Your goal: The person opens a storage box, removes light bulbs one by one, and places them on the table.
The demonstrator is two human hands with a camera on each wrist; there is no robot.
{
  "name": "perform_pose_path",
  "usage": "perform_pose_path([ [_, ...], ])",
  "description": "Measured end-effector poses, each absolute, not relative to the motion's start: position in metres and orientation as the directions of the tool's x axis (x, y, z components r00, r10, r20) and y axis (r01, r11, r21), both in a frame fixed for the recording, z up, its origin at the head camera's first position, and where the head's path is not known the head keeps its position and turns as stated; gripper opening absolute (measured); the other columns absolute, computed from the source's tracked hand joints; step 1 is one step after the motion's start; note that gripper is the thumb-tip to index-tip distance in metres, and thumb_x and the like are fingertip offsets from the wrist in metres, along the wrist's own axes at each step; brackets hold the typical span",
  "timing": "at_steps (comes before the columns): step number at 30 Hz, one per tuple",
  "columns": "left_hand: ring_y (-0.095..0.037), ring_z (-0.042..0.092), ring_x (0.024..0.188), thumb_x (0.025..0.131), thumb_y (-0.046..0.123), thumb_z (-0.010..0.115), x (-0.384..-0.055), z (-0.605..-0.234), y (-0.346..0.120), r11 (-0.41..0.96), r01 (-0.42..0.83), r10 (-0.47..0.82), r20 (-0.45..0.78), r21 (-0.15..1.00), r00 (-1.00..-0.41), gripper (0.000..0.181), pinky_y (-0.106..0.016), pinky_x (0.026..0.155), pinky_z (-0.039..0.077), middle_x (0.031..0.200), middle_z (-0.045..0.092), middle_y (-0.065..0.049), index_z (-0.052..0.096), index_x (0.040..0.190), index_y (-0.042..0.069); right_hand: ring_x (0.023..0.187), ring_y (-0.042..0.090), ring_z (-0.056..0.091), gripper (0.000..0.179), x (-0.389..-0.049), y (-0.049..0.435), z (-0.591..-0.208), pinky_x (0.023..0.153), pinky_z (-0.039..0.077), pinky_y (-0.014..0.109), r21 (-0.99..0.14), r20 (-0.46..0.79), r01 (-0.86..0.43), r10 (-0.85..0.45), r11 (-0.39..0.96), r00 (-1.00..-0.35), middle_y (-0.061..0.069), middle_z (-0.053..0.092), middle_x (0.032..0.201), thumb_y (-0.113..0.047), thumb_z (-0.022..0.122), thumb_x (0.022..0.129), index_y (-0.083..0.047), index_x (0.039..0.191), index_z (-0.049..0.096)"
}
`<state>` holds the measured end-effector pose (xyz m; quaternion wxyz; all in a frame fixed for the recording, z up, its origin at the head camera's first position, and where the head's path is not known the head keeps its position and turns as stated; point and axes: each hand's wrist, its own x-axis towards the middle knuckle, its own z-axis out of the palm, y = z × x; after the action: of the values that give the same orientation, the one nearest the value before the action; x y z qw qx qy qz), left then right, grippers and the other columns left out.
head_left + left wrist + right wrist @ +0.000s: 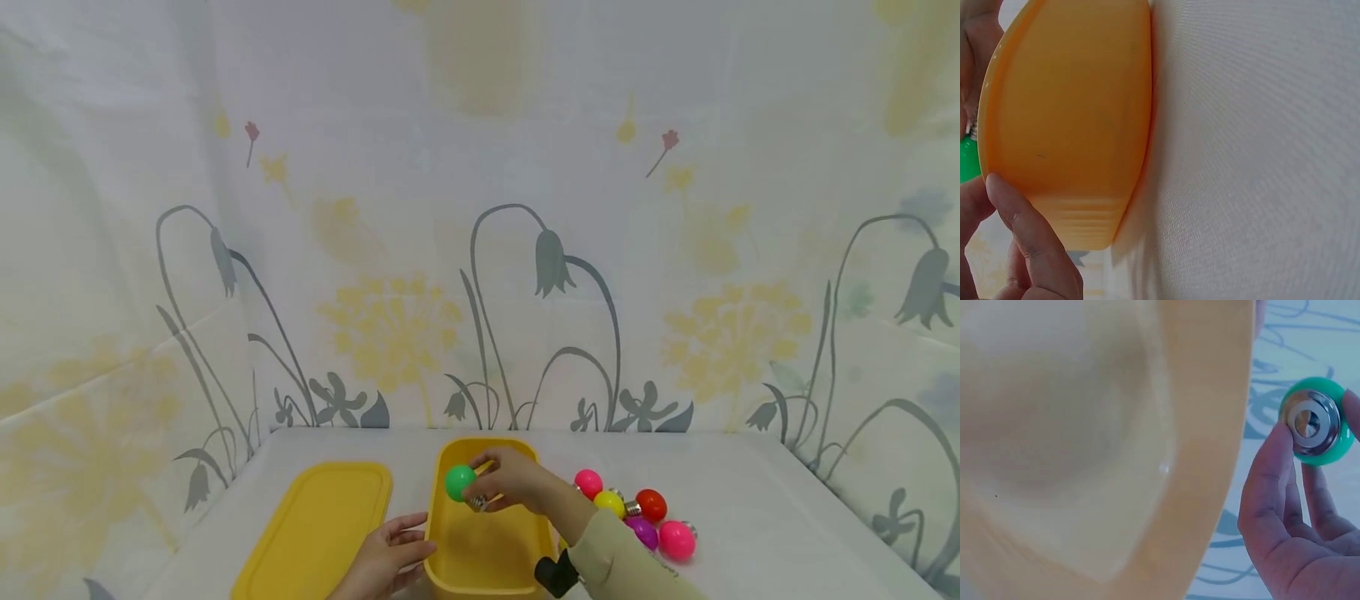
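My right hand point(513, 479) pinches a green light bulb point(459, 482) above the yellow box point(547, 533). The right wrist view shows the bulb's silver metal base point(1311, 425) facing the camera, with fingertips on either side of it. On the near left, my left hand point(386, 554) grips the box's rim. In the left wrist view, one finger point(1029, 225) lies against the outer wall while another passes over the rim. What I can see of the box floor is bare; the right hand and forearm hide part of it.
Right of the box lies a group of coloured bulbs: pink point(677, 540), red point(652, 505), yellow point(609, 502) and purple point(642, 532). A flat yellow lid point(318, 521) rests on the white table point(750, 500) at left. A flower-patterned curtain point(420, 167) hangs behind.
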<state>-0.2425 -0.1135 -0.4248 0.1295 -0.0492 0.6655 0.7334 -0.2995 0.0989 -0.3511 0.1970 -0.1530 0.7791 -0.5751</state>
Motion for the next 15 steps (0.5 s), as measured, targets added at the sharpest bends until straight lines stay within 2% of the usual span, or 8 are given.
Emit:
perform_pose_path([
  [5,-0.015,0.059,0.08,0.082,0.01,0.071,-0.243,-0.424,-0.115,-0.056,-0.275,0.112,-0.267,0.96,-0.957,0.057,-0.031,0.073,0.053,0.098,0.056,-0.01,0.045,0.129,-0.007,0.075,0.017,0.06,0.038,-0.284,0.102,-0.342,0.07,0.055,0.033,-0.961,-0.091,-0.049,-0.479,0.272,-0.873,0.011,0.058,0.094,-0.008,0.072,0.08,0.002,0.113,0.054],
  [15,-0.014,0.059,0.078,0.083,0.008,0.069,-0.241,-0.425,-0.114,-0.067,-0.229,0.127,-0.219,0.971,-0.967,0.054,-0.03,0.072,0.053,0.096,0.056,-0.008,0.045,0.129,-0.009,0.076,0.018,0.056,0.045,-0.252,0.122,-0.342,0.068,0.054,0.032,-0.95,-0.024,-0.115,-0.438,0.289,-0.899,0.009,0.057,0.091,-0.017,0.078,0.076,-0.002,0.112,0.057],
])
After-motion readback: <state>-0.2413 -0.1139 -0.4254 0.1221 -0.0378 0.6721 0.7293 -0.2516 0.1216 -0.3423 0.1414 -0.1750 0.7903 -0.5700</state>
